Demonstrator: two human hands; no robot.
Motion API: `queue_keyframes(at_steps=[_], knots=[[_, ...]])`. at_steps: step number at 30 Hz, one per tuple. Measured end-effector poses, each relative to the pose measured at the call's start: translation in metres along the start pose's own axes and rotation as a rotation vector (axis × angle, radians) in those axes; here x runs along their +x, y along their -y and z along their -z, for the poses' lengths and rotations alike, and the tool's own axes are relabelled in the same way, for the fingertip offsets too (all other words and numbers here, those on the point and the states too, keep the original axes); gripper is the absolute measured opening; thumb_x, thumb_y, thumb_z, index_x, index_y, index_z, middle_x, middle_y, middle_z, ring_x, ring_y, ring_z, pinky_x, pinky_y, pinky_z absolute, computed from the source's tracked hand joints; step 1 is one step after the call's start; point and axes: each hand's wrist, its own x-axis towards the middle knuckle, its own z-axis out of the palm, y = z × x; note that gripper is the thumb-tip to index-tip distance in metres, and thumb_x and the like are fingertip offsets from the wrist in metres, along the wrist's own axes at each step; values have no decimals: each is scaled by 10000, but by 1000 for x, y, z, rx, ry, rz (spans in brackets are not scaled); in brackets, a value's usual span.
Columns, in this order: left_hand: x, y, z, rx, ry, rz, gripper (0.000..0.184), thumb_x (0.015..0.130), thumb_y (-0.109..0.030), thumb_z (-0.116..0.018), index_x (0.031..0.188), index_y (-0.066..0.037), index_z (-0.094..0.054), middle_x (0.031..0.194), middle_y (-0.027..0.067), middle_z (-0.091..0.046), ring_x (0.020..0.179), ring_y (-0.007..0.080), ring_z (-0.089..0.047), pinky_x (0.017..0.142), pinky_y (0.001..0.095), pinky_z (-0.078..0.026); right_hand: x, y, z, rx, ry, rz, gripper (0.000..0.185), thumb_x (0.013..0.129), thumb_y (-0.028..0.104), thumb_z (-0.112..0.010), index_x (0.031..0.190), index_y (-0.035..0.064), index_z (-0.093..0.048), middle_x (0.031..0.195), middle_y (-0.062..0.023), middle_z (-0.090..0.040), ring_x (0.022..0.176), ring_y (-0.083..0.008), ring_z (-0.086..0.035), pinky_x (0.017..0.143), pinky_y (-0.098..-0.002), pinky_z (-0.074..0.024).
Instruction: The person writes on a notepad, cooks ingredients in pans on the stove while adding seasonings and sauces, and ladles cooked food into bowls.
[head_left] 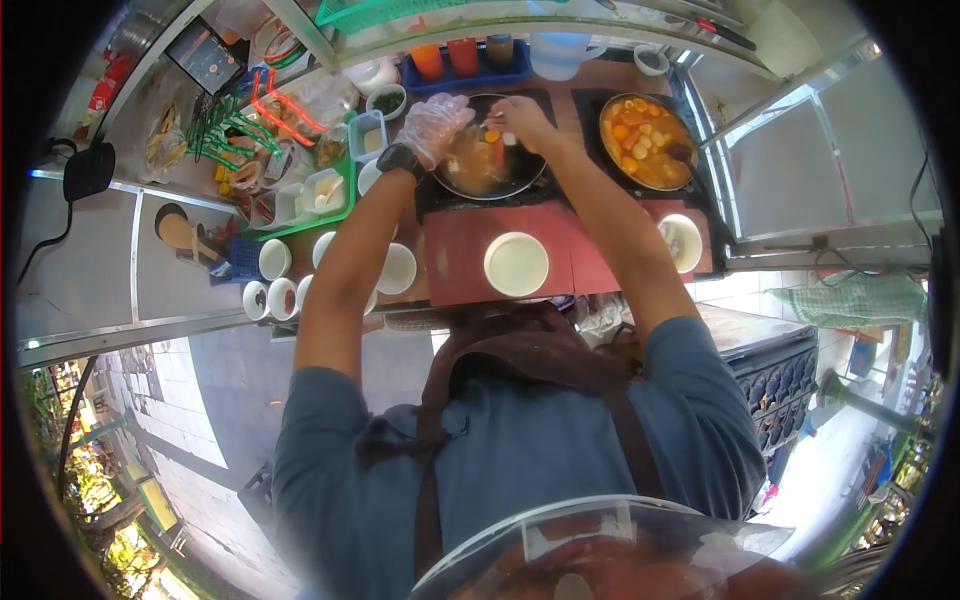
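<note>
A pan (489, 187) of steaming brownish broth sits on a dark stove, with both my hands over its far part. My left hand (436, 130), in a clear plastic glove, is at the pan's left rim. Its fingers look curled, and whatever is inside them is hidden. Bare and with fingertips pinched together, my right hand (524, 124) reaches over the pan from the right. Small orange and white food pieces (493, 136) show just below its fingertips; I cannot tell if they are held or lie in the pan.
A second pan (648, 142) of orange stew stands at right. A white bowl (516, 264) sits on the red board (455, 262). More bowls (274, 259) and a green tray (346, 180) are at left. Sauce bottles in a blue tray (468, 80) stand behind.
</note>
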Motion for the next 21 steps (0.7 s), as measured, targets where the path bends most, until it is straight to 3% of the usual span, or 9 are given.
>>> queue_keyframes(at_steps=[1,3,6,9,11,13,15,17,21], knots=[[2,1,0,1,-6,2,611,770,-191,-800,1354,-179,-618,1458,61,-575,1336,307,-542,1023,444,-512,0,2,-4,199,15,-100,143,1017,40,-475,1001,-55,-580,922,-187,-694,796,-257,-746,698,-336,-613],[-2,1,-9,-3,-126,8,620,760,-158,-797,1353,-182,-618,1464,61,-569,1337,309,-542,1015,445,-517,18,-3,14,183,-71,-14,144,1016,37,-482,1037,-61,-585,928,-190,-692,800,-261,-744,715,-331,-622],[-3,3,-15,23,-104,-2,596,778,-149,-769,1353,-175,-617,1467,54,-566,1349,304,-533,1010,450,-517,0,10,3,-187,-99,-49,126,1006,14,-487,1021,-61,-587,929,-183,-695,781,-251,-737,717,-326,-623],[0,5,-17,2,-98,15,579,791,-132,-747,1354,-170,-615,1479,52,-560,1359,303,-526,1015,454,-514,6,2,0,180,28,-93,142,1024,29,-476,1013,-60,-586,923,-174,-695,767,-239,-729,710,-327,-621],[-3,4,-19,-9,-138,29,586,787,-133,-754,1354,-168,-615,1484,52,-557,1362,304,-524,1018,455,-512,21,-6,14,62,-141,12,176,1054,65,-463,1012,-60,-580,928,-164,-686,786,-240,-731,715,-334,-622],[-1,4,-19,13,-73,-5,586,779,-127,-757,1348,-173,-620,1489,44,-555,1360,305,-528,1014,455,-512,14,-11,12,-214,39,32,161,1052,74,-481,1023,-54,-573,918,-158,-689,789,-242,-734,714,-329,-619],[2,10,-31,19,-130,-3,568,794,-123,-740,1347,-176,-621,1490,41,-554,1359,304,-530,1012,455,-511,-3,7,-5,194,6,-88,121,1017,42,-506,1011,-46,-589,884,-155,-709,772,-239,-736,693,-320,-614],[-5,3,-27,15,-167,-2,550,808,-119,-724,1345,-179,-621,1492,37,-553,1358,303,-531,1011,454,-511,11,2,11,130,-120,38,146,1014,83,-518,988,-35,-601,876,-145,-721,782,-251,-747,663,-336,-615],[-6,-2,-20,21,-75,-11,498,865,-80,-635,1351,-189,-620,1470,43,-578,1369,295,-526,1012,461,-507,12,-17,12,107,-10,-141,169,1021,85,-503,1027,-45,-611,953,-176,-720,866,-280,-754,745,-355,-620]])
